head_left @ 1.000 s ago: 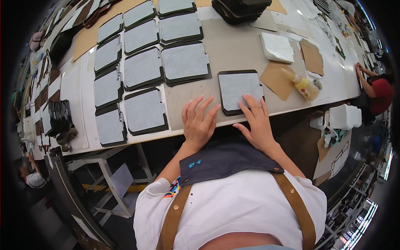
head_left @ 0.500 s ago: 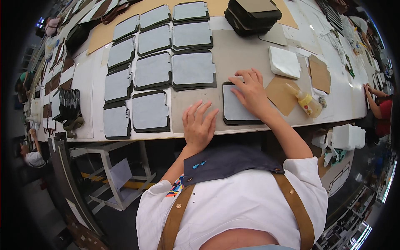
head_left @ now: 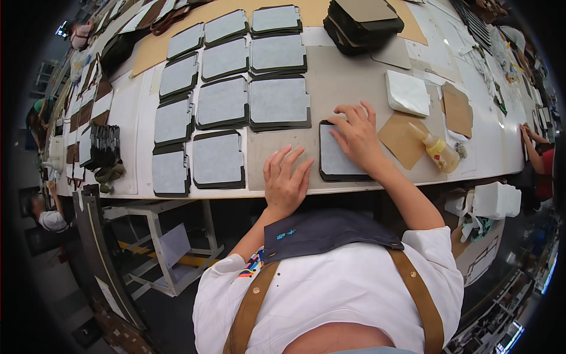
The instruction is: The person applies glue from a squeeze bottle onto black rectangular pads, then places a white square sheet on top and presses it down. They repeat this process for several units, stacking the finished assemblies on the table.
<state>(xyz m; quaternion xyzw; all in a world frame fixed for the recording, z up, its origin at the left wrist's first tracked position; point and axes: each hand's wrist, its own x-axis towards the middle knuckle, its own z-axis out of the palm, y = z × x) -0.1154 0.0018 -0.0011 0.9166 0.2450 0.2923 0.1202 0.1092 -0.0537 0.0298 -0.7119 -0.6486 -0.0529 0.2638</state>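
My right hand (head_left: 356, 138) rests over a black-edged panel with a pale grey face (head_left: 333, 154), near the table's front edge. Its fingers are spread and bent a little, covering the panel's upper right part. Left of that panel, my left hand (head_left: 287, 182) lies at the bare front strip of the table, fingers apart and holding nothing. Beyond it, stacks of similar grey-faced black panels (head_left: 278, 100) stand in rows to the left. The nearest of these stacks (head_left: 218, 158) is left of my left hand.
A tall pile of dark panels (head_left: 362, 26) stands at the back. To the right are a white pad (head_left: 407, 92), brown sheets (head_left: 402, 140) and a yellowish squeeze bottle (head_left: 439, 152). Bundled dark pieces (head_left: 100, 144) lie far left. Another person's arm (head_left: 533, 147) shows at the far right.
The whole view has shifted slightly, so the table's things sit a little further right. Both hands keep nearly the same places and poses.
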